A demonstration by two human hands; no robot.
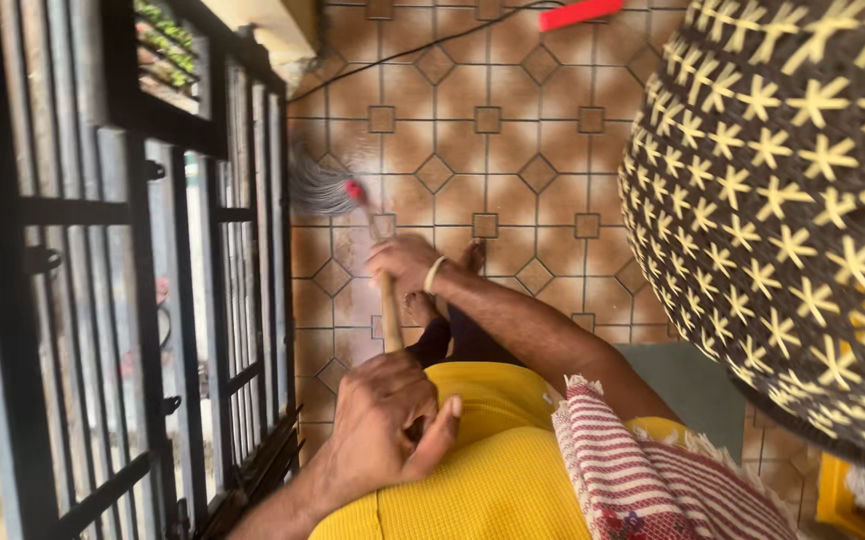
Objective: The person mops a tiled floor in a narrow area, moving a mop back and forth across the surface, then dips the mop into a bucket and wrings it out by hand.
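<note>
Brown patterned tile floor [513, 150] beside black metal grille [153, 300].

A home's entrance area, likely a porch or veranda: the floor [513, 140] is laid with tan tiles set off by small brown diamond insets, the kind common in household entryways. A black metal grille gate [143, 300] runs along one side, with what appears to be daylight and greenery beyond it, though the view there is blurred. A woven plastic chair back [803, 200] in dark and yellow and a striped red-and-white cloth [643, 470] add to the domestic setting.
</note>
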